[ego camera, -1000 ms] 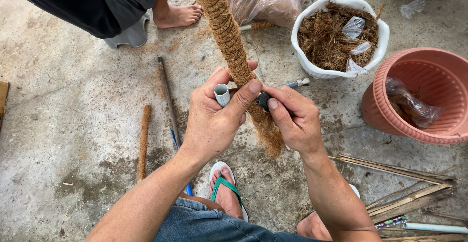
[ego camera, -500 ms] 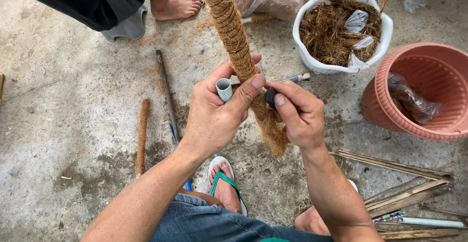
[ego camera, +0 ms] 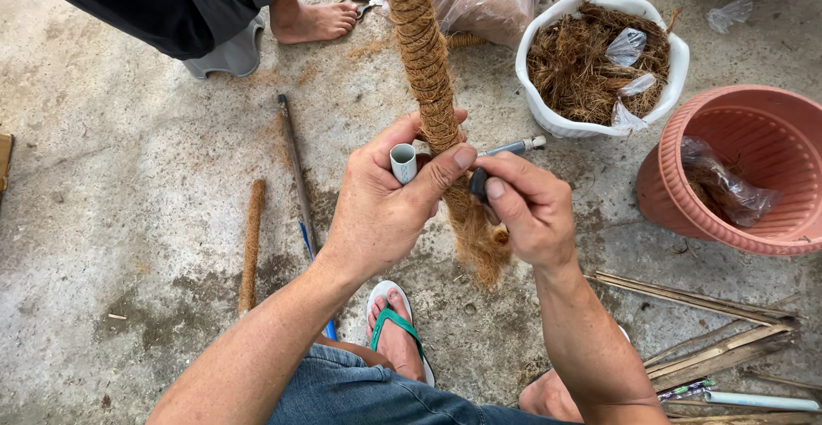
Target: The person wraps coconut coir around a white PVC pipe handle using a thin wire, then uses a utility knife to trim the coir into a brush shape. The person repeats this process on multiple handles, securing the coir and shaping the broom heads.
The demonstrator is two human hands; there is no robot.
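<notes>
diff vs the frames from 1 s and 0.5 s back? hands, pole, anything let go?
Little changed. The left hand still grips the fibre-wrapped pole and the small white tube. The right hand still pinches a small dark thing against the pole; its fingers have shifted slightly. Nothing was let go. The view has drifted a little. The white bucket, the pink pot and the sticks on the floor stayed put.

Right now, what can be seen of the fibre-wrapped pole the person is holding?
The coir-wrapped pole is a long brown stick wound tightly with coarse fibre cord in spiral turns. It runs from the top edge of the head view down to a loose, frayed tuft of fibre at its lower end. The left hand grips it about the middle, also holding a short grey tube; the right hand touches it with a dark tool.
</notes>
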